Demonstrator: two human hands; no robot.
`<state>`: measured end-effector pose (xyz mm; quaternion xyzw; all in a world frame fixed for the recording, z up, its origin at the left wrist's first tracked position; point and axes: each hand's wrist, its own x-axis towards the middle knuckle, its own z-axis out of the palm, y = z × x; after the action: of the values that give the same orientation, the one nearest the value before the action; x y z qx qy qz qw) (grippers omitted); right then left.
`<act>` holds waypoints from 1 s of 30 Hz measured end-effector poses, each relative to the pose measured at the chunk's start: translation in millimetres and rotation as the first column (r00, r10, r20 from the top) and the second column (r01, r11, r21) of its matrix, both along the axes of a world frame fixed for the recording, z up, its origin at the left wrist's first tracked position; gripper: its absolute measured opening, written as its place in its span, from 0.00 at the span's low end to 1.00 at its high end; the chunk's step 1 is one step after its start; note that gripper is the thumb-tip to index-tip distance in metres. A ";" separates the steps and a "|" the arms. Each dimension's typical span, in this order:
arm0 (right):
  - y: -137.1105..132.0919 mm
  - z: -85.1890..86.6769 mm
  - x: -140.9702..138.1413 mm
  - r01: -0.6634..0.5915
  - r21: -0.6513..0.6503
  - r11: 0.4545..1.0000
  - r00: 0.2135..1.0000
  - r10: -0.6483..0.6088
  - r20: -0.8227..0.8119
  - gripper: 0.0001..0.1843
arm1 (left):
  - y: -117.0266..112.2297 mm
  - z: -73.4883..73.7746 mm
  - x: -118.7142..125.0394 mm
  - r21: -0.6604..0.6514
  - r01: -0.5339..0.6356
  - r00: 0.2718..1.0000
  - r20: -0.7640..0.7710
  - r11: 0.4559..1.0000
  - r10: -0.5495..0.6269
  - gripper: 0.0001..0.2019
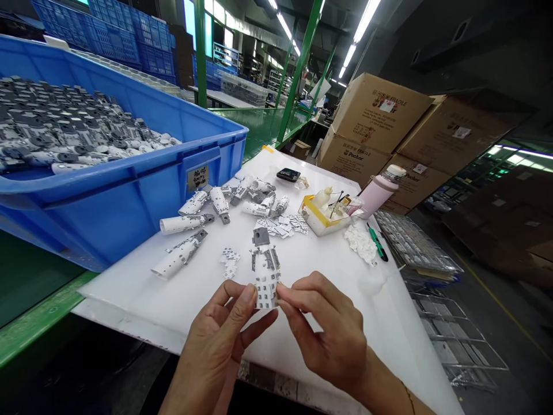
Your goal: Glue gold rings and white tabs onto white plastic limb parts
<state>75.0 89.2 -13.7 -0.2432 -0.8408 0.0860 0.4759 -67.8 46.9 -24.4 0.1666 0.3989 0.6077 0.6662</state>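
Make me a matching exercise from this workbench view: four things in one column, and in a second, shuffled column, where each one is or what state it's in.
Things
1. blue plastic crate
2. pink bottle
3. cardboard cartons
4. perforated white-and-grey piece

Places or states
A. pinched between the left hand and right hand
B. stacked behind the white board
C. heaped with grey-and-white parts
D. beside the yellow-rimmed tray

Pairs: 1-C, 2-D, 3-B, 4-A

The cardboard cartons point(375, 118) read "FRAGILE" — and, lower down, "Pocher".
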 end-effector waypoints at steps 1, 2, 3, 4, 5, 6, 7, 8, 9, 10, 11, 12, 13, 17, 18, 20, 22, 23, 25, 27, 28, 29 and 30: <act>-0.3 0.5 0.1 -0.015 -0.096 0.995 0.998 0.009 -0.063 0.10 | 0.5 0.6 -0.3 0.002 0.013 1.000 -0.010 1.000 -0.013 0.11; -0.4 1.2 0.4 -0.029 -0.210 0.977 0.992 0.002 -0.125 0.07 | 0.8 0.9 -0.7 0.008 0.032 0.999 -0.020 0.999 -0.032 0.11; -0.3 2.2 0.9 -0.039 -0.337 0.941 0.985 -0.021 -0.172 0.06 | 0.9 0.9 -1.2 0.017 0.054 0.998 -0.033 0.998 -0.053 0.12; 0.0 3.5 1.8 -0.048 -0.464 0.885 0.979 -0.050 -0.197 0.06 | 0.7 0.8 -1.8 0.026 0.080 0.996 -0.046 0.996 -0.079 0.13; 0.3 5.0 2.9 -0.064 -0.583 0.810 0.978 -0.066 -0.198 0.09 | 0.3 0.8 -2.5 0.035 0.107 0.993 -0.058 0.994 -0.105 0.13; 0.5 6.7 4.2 -0.089 -0.680 0.728 0.981 -0.053 -0.184 0.12 | -0.4 0.8 -3.3 0.044 0.135 0.989 -0.069 0.990 -0.132 0.13; 0.5 8.3 5.5 -0.116 -0.746 0.655 0.986 -0.015 -0.167 0.14 | -1.2 0.9 -4.1 0.055 0.159 0.984 -0.085 0.986 -0.154 0.13; 0.1 9.6 6.7 -0.143 -0.784 0.603 0.988 0.034 -0.154 0.13 | -1.8 1.1 -5.0 0.061 0.182 0.979 -0.105 0.981 -0.175 0.12; -0.6 10.6 7.7 -0.165 -0.800 0.577 0.986 0.078 -0.147 0.11 | -2.2 1.3 -5.7 0.061 0.203 0.973 -0.128 0.977 -0.194 0.12; -1.5 11.0 8.6 -0.176 -0.801 0.573 0.984 0.099 -0.145 0.09 | -2.1 1.4 -6.4 0.059 0.219 0.966 -0.155 0.974 -0.208 0.12; -2.5 11.0 9.2 -0.174 -0.793 0.583 0.985 0.097 -0.145 0.08 | -1.6 1.4 -6.9 0.056 0.229 0.958 -0.191 0.972 -0.215 0.11; -3.6 10.6 9.7 -0.164 -0.784 0.599 0.986 0.075 -0.148 0.08 | -0.7 1.3 -7.3 0.056 0.233 0.947 -0.239 0.971 -0.214 0.11; -4.4 10.0 10.1 -0.151 -0.780 0.608 0.987 0.049 -0.153 0.08 | 0.6 1.1 -7.5 0.059 0.230 0.933 -0.296 0.971 -0.203 0.12; -5.5 8.2 12.8 -0.132 -0.796 0.590 0.986 -0.006 -0.168 0.09 | 6.7 -0.6 -8.0 0.082 0.209 0.853 -0.502 0.975 -0.140 0.11; -5.6 8.4 13.8 -0.135 -0.804 0.579 0.986 -0.006 -0.170 0.09 | 7.9 -0.9 -7.9 0.088 0.214 0.845 -0.517 0.973 -0.139 0.10; -5.9 9.1 15.9 -0.142 -0.815 0.562 0.986 0.004 -0.169 0.09 | 9.5 -0.8 -7.4 0.109 0.225 0.846 -0.515 0.968 -0.138 0.08; -6.5 9.6 17.7 -0.137 -0.814 0.565 0.987 0.007 -0.161 0.08 | 10.6 0.1 -6.6 0.128 0.214 0.855 -0.505 0.968 -0.122 0.07; -6.7 9.6 18.5 -0.124 -0.809 0.574 0.989 0.001 -0.151 0.08 | 11.0 0.7 -6.2 0.128 0.203 0.856 -0.504 0.971 -0.113 0.07; -6.8 9.0 20.0 -0.088 -0.797 0.597 0.993 -0.015 -0.121 0.08 | 11.7 2.1 -5.8 0.107 0.188 0.853 -0.510 0.976 -0.108 0.10; -6.1 8.1 21.8 -0.045 -0.775 0.631 0.996 -0.027 -0.080 0.09 | 12.0 2.2 -5.9 0.078 0.198 0.843 -0.523 0.977 -0.130 0.12; -5.4 7.9 22.9 -0.025 -0.759 0.651 0.998 -0.029 -0.058 0.09 | 12.2 1.3 -6.0 0.060 0.211 0.839 -0.523 0.976 -0.149 0.13; -4.5 8.0 24.2 -0.008 -0.737 0.675 0.999 -0.030 -0.039 0.09 | 12.4 -0.5 -6.0 0.038 0.222 0.836 -0.522 0.974 -0.170 0.14; -3.5 8.5 25.6 0.006 -0.707 0.707 0.999 -0.029 -0.020 0.09 | 12.9 -3.4 -5.9 0.018 0.228 0.832 -0.523 0.973 -0.185 0.15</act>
<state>100.6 85.7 -5.2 -0.4133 -0.7346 0.4001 0.3599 -73.7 59.7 -27.8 0.3926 0.5183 0.4801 0.5888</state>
